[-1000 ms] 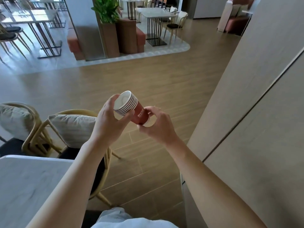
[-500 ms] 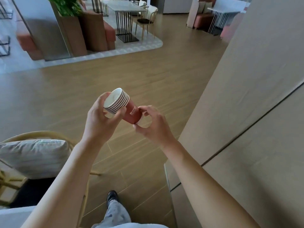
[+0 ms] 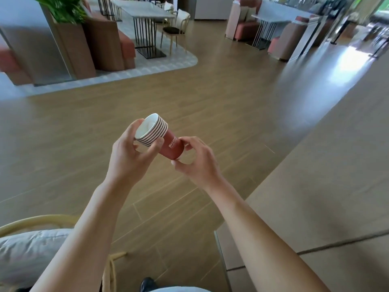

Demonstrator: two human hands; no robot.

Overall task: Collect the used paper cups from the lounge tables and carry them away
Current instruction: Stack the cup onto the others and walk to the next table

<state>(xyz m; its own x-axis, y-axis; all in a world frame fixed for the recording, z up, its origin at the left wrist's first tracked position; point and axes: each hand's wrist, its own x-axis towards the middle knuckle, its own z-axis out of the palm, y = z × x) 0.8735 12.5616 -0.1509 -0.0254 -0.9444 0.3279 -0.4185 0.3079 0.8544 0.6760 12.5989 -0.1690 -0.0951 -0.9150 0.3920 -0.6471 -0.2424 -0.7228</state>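
Bottom edge: a dark shoe (image 3: 148, 285) on the wood floor (image 3: 210, 98); at lower left a wicker chair (image 3: 37, 221) with a grey cushion (image 3: 27, 256), just beside the left forearm; a beige wall panel (image 3: 328, 186) runs along the right.

Progress, as a judgement: collecting looks mostly done; several paper cups are nested into one stack of cups (image 3: 160, 137), roughly seven white rims showing, red body outermost; the stack is off any counter and held in mid-air at chest height over the floor; what is left is carrying it away, plus any cups on other counters, which I cannot tell from here.

Hands: both forearms reach forward, bare; left hand (image 3: 128, 157) grips the rim end of the stack, thumb on the near side and fingers curled round the far side; right hand (image 3: 197, 159) pinches the base end with fingertips, fingers curled; the stack lies tilted, mouth up-left toward the camera, base down-right; both hands are clamped on it, neither is released.

Farther off: a planter with green leaves (image 3: 63, 9) and brown partitions at upper left; a marble counter (image 3: 145, 11) on black legs with a chair beside it on a pale tiled patch; pink sofas (image 3: 244, 28) and another counter at upper right; far right is blurred; no cups visible on those counters.
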